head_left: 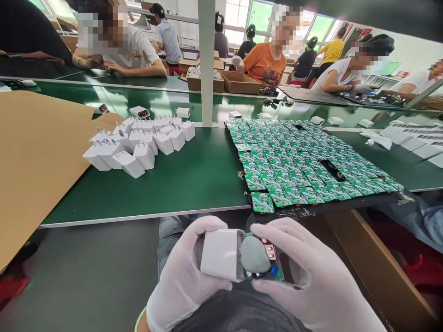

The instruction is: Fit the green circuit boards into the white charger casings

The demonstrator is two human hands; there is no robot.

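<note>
My left hand, in a white glove, is closed around a white charger housing, its open end facing right. My right hand, also gloved, pinches a charger circuit board by its upper and lower edges. A grey lump of putty covers much of the board, beside a USB port and a blue component. The board's left end meets the housing's mouth; how far it reaches inside is hidden. Both are held over my lap, below the table edge.
White charger housings with prongs cluster on the green table. A black tray holds rows of green circuit boards. Brown cardboard lies at left; a carton stands low right. Co-workers sit across the conveyor.
</note>
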